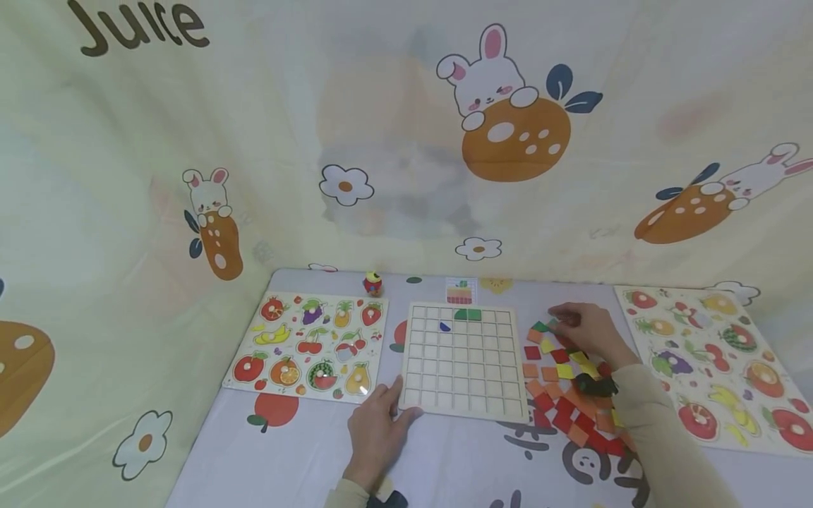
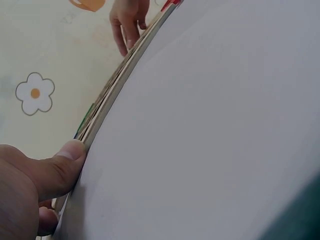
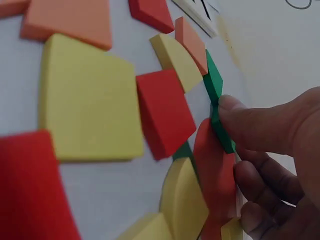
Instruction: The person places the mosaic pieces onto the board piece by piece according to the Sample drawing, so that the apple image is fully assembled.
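Observation:
A wooden grid board (image 1: 464,363) lies in the middle of the table, with a green piece (image 1: 468,315) in its top row and a blue piece (image 1: 444,327) below. My left hand (image 1: 396,398) rests flat at the board's near left corner. Its thumb (image 2: 60,170) presses against the board's edge (image 2: 115,90). My right hand (image 1: 559,321) is over the far end of a pile of red, orange and yellow tiles (image 1: 565,395) to the right of the board. It pinches a green tile (image 3: 216,107), tipped on edge, between thumb (image 3: 245,122) and curled fingers.
Fruit peg puzzles lie on the left (image 1: 311,346) and on the right (image 1: 711,360). A small red toy (image 1: 372,283) and a picture card (image 1: 460,291) sit at the table's back edge. A printed cloth hangs close behind and to the left.

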Demonstrator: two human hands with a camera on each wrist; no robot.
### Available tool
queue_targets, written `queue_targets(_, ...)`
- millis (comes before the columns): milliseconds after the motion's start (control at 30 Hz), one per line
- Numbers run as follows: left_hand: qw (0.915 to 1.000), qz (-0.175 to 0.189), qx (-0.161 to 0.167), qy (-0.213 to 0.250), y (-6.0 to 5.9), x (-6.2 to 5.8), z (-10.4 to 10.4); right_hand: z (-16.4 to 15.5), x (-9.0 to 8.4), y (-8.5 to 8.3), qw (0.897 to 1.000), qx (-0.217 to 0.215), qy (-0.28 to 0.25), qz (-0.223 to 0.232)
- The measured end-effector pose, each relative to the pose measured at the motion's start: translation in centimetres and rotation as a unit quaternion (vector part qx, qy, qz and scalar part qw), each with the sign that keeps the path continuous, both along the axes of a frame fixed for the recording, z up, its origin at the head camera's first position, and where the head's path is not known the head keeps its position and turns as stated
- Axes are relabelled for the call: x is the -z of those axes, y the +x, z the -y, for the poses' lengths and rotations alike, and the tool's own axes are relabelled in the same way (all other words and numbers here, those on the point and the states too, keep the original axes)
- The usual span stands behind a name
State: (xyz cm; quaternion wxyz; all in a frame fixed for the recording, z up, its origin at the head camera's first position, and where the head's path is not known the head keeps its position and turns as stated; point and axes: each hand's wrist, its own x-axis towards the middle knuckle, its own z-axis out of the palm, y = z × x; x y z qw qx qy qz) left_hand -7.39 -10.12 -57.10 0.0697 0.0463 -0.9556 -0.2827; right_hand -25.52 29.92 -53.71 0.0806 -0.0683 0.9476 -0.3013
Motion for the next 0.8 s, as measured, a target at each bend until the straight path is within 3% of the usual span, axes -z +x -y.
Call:
queue_targets(333,1.0,0.007,-0.004,0.001,-0.02,0.38,0.01,-0.19,0.68,0.01,0.999,0.016,0.027,-0.007)
queue_targets(567,1.0,0.007,-0.006,0.004,-0.07,0.41,0.03,0.04,0.44,0.04,0.998,0.023,0.03,0.042)
queue_targets(800,0.9999,0.008,-0.007,0.005,-0.11,0.36,-0.02,0.26,0.84,-0.18,0.999,0.004,0.022,0.023)
